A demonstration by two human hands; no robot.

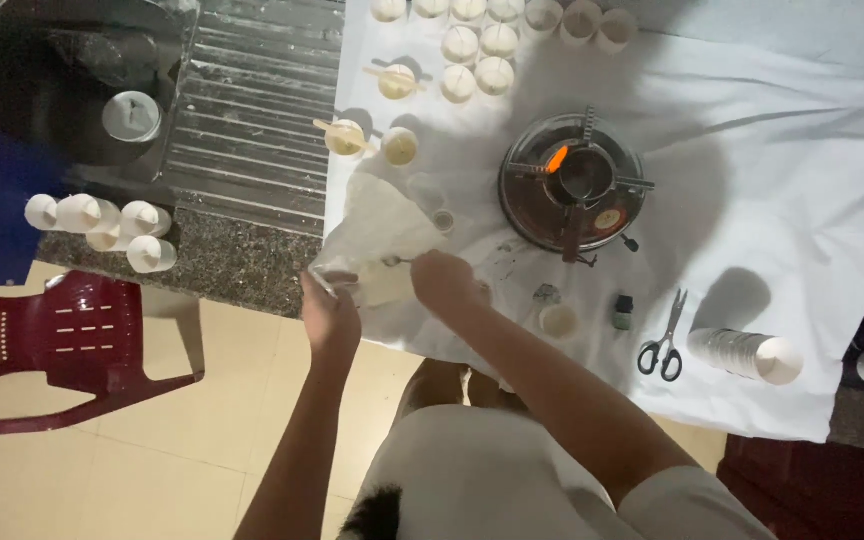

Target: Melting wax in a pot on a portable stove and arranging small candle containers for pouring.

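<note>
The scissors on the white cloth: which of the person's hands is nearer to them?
Right. The right hand is over the cloth, some way left of the scissors; the left hand is further left, at the table's edge.

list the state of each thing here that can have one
left hand: grip shut on clear plastic bag
right hand: on the bag, grip hidden
clear plastic bag: held up, crumpled
scissors: lying flat, blades nearly shut
stack of paper cups: on its side
small stove: orange glow inside, small pot on top
cups with sticks: upright, filled
red plastic chair: upright
</note>
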